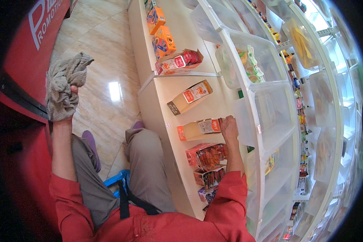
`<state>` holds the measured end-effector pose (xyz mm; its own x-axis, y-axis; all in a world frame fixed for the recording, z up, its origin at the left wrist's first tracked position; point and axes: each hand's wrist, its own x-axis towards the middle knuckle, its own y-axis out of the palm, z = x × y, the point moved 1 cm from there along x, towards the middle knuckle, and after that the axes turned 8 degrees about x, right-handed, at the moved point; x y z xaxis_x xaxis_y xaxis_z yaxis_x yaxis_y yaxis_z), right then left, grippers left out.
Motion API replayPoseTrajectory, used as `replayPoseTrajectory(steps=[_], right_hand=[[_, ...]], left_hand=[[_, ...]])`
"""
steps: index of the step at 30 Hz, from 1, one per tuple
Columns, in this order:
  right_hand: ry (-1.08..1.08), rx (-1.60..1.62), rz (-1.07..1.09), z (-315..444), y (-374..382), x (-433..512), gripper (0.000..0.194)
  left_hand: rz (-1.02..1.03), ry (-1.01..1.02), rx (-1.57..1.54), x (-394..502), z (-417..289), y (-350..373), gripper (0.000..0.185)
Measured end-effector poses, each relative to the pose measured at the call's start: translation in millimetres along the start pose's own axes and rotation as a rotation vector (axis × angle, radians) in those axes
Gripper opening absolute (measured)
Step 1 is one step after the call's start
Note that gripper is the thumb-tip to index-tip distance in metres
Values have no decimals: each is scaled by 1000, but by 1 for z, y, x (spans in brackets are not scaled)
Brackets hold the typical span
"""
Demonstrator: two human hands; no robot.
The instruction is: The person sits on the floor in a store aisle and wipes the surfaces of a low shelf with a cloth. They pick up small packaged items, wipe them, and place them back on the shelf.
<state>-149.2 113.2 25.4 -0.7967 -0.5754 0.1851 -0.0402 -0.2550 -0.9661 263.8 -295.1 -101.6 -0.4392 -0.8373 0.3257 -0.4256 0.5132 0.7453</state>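
My left hand (74,90) is closed around a crumpled grey terry cloth (62,81), held out over the tiled floor. The cloth covers most of its fingers. On the white shelf, my right hand (230,128) grips the back end of an open cardboard display box (191,130) with an orange-and-grey printed panel. Its fingertips are partly hidden. Beside that box, a similar cardboard display box (184,101) stands at an angle. On the other side, nearer my body, a red display box (193,157) is filled with sachets.
Orange cartons (163,40) and a box of red packets (181,63) stand farther along the shelf. Clear plastic bins (272,112) in a white rack rise close to my right hand. A blue plastic stool (118,178) is between my legs. At left is a red cabinet (33,148).
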Motion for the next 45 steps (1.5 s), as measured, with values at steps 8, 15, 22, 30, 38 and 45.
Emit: replayPoseTrajectory(steps=[8,15,22,30,38,45], right_hand=[[114,-290,95,1,-1,-11,25],[210,-319,65,5,11,-18,30],[115,-215,-130,-18,12,-6,31],[66,-41,101,-52,29,2,24],[56,-7,20,-56,26,-1,21],[45,12,7,-61,30,1,24]], left_hand=[[12,-95,-193,0,-3,7,46],[48,-189,-162,4,-15,34,52],[-24,-185,-123,1,-15,35,53],[-98,-212,10,6,-17,58,54],[-142,-277,-52,2,-15,72,53],[-28,-288,-89,2,-13,66,54]])
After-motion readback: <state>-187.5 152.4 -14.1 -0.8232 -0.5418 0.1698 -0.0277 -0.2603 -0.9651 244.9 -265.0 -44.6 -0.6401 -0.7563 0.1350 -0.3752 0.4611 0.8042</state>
